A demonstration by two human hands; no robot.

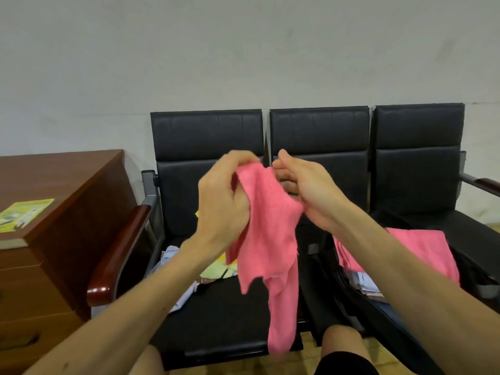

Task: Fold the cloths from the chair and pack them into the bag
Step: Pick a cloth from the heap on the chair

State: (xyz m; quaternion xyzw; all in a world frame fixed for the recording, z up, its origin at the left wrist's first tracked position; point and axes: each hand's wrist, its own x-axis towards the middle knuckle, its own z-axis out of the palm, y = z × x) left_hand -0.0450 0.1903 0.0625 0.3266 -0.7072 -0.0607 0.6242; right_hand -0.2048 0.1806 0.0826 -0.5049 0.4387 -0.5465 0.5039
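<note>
The fold is just beginning: left hand [224,196] and right hand [311,190] each have a grip clenched on the pink cloth's [270,239] top edge above the chair seat [230,307], so next comes finding corners.

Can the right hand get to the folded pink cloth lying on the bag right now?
Probably not yet: the right hand is busy pinching the hanging pink cloth. The folded pink cloth lies uncovered just beneath that forearm.

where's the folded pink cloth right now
In the head view, the folded pink cloth lies at the right, on top of the open black bag, beyond the right forearm, right of the hanging pink cloth.
</note>
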